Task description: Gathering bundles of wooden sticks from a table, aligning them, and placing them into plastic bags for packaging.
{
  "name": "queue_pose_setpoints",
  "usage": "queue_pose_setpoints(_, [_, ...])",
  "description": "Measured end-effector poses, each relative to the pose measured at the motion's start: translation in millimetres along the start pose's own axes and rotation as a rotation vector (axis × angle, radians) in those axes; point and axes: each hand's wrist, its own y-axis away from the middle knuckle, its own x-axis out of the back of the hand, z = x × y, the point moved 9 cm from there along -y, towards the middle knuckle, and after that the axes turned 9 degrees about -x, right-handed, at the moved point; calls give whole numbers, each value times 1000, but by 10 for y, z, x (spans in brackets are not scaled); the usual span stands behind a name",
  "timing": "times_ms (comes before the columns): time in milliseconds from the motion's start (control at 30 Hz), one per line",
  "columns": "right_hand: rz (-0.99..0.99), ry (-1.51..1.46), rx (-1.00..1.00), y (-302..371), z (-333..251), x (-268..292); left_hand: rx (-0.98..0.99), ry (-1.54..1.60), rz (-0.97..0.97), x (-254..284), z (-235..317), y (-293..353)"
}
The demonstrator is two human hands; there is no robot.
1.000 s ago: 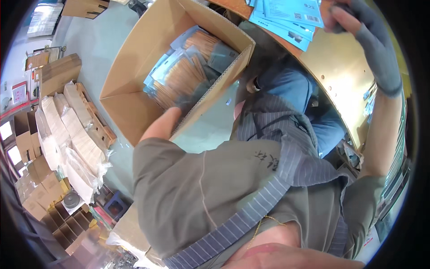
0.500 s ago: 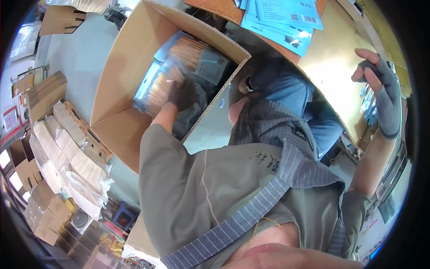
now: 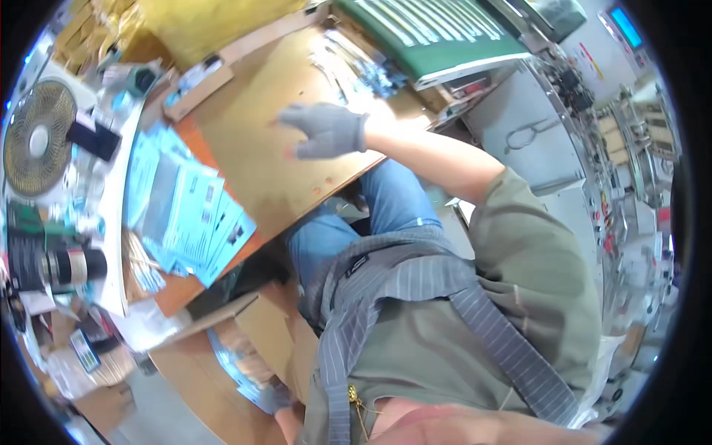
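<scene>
My right hand [image 3: 326,131], in a grey fingerless glove, hovers over the tan work board [image 3: 256,122] with thumb and fingers apart and nothing in it. At the lower left, my left hand [image 3: 279,397], in a dark glove, reaches into an open cardboard box [image 3: 189,371]. It is beside blue-and-clear packs [image 3: 241,363] with light-brown contents; blur and the packs hide its fingers. Flat blue printed packages [image 3: 189,211] lie overlapped on the left of the table. Thin, pale, slender items [image 3: 352,67] are spread at the far side of the board.
A round fan [image 3: 41,137] and a dark phone [image 3: 94,137] stand at the left. Beyond the board, a green surface [image 3: 437,37] carries a row of long pale strips. A grey cabinet [image 3: 519,119] is at the right. My legs in jeans [image 3: 400,196] are under the table edge.
The view has swung right, bringing the table to the middle and the box to the lower left. My right hand now extends over the board; my left hand remains in the box.
</scene>
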Motion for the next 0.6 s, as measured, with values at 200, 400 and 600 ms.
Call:
queue_pose_setpoints(200, [356, 80, -552, -2, 1669, 1131, -169, 482, 1174, 2933, 1345, -549])
queue_pose_setpoints(400, [601, 23, -380, 68, 2068, 1923, -477, 391, 525, 2746, 4581, -2370])
queue_pose_setpoints(600, [907, 310, -853, 945, 4071, 3097, -809, 191, 426, 1615, 6366, -3609])
